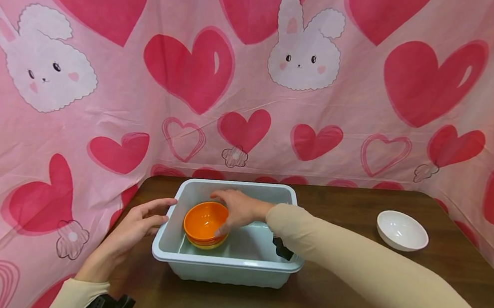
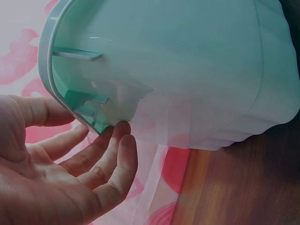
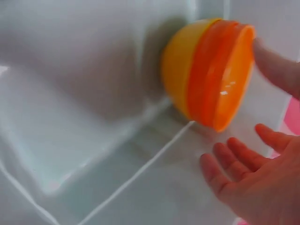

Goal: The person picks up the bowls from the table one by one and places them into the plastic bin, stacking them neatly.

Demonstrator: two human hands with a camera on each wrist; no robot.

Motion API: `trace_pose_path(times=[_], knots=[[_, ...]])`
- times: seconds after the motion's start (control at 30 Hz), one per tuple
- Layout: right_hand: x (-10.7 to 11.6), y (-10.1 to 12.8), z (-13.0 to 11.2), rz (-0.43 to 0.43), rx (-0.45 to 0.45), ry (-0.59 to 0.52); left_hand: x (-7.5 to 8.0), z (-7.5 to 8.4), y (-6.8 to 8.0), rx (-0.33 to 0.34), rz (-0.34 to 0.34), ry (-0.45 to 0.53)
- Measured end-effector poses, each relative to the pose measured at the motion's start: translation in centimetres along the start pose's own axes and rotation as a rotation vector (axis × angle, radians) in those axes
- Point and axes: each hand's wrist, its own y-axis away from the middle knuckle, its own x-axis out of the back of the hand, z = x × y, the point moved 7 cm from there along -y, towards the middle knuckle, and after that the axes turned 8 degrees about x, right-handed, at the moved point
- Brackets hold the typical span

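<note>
A stack of bowls sits at the left side inside a pale grey-blue basin [image 1: 258, 264]. Its top is an orange bowl [image 1: 204, 220], with more orange rims below and a yellow bowl [image 3: 180, 70] at the bottom. My right hand [image 1: 243, 209] reaches over the stack, fingers spread. In the right wrist view its thumb [image 3: 276, 68] is at the orange rim, while the other fingers stand apart from the bowls. My left hand [image 1: 135, 225] touches the basin's left rim with loosely bent fingers; some fingertips [image 2: 124, 129] reach under the rim.
A white bowl [image 1: 402, 231] stands on the brown wooden table [image 1: 336, 294] to the right of the basin. Behind and along the sides hangs a pink cloth [image 1: 244, 98] printed with hearts and rabbits.
</note>
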Motion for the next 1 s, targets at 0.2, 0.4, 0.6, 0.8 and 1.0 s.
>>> trace_pose_path(times=[0.2,0.4,0.6,0.8,1.0], knots=[[1.6,0.5,-1.2,0.017,-0.068,-0.045,0.0,0.0,0.0,-0.005,-0.003,-0.002],[3.0,1.3,-2.0,0.045,-0.118,-0.011,-0.1,0.1,0.0,-0.009,-0.004,-0.005],[3.7,2.5,-2.8,0.063,-0.129,0.030,-0.2,0.0,0.1,-0.011,-0.005,-0.014],[4.4,4.1,-3.5,0.090,-0.115,0.039,-0.1,-0.1,0.1,-0.013,-0.007,-0.016],[4.9,5.5,-3.2,0.122,-0.117,0.027,-0.1,-0.1,0.0,-0.020,-0.008,-0.006]])
